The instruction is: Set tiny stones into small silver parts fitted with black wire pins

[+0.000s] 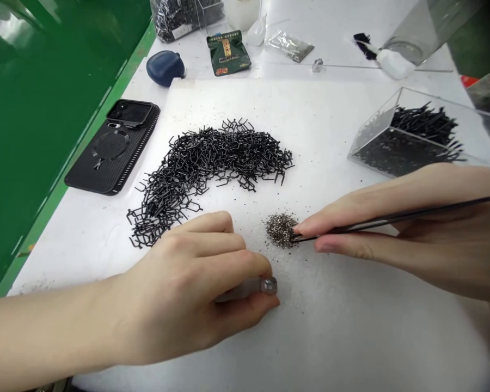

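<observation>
In the head view, my right hand (416,234) pinches dark tweezers (441,209) between thumb and fingers. Their tips touch the right edge of a small pile of glittering brown and silver grains (281,228). Left of that pile, my left hand (188,288) is closed around a small translucent greyish piece with a rounded, shiny end (268,286); the rest of it is hidden by my fingers, and I cannot tell its kind. Beyond my left hand, a curved heap of thin bent black pieces (220,152) lies on the white work surface (330,337).
At the right stands a clear box (371,144) of black strips. A black phone (112,147) lies at the left edge. Farther back are a dark blue rounded object (165,67), a green packet (228,53), a clear bag (292,46) and a white-tipped bottle (396,63).
</observation>
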`<act>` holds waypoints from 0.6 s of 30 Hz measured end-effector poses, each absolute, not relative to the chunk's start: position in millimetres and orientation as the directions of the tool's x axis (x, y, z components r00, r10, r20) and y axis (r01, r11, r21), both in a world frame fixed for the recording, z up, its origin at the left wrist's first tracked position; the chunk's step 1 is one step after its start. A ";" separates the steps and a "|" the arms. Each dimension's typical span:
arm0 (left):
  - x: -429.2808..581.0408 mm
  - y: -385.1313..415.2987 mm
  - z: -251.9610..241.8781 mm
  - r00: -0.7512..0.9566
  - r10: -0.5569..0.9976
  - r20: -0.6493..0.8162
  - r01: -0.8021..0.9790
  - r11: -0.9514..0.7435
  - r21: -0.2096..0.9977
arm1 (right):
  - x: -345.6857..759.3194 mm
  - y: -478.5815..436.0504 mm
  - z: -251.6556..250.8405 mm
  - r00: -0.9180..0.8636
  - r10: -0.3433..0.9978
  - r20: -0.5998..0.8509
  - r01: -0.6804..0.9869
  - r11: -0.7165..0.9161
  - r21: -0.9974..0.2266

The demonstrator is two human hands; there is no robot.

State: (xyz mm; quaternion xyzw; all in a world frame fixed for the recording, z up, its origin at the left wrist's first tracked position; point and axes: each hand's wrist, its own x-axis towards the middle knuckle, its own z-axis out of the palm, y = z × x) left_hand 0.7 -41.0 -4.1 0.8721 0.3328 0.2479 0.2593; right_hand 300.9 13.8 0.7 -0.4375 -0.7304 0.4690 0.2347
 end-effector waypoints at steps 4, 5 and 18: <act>1.4 -42.3 -6.0 0.652 0.709 0.268 0.439 -0.641 0.630 | 303.7 13.5 1.2 -0.522 0.851 -0.057 0.426 0.202 -0.882; 1.8 -42.3 -5.9 0.652 0.711 0.263 0.440 -0.637 0.633 | 304.0 13.5 1.2 -0.522 0.851 -0.056 0.428 0.205 -0.880; 1.4 -41.0 -4.7 0.655 0.712 0.253 0.460 -0.641 0.615 | 304.0 14.2 0.5 -0.523 0.851 -0.057 0.440 0.212 -0.872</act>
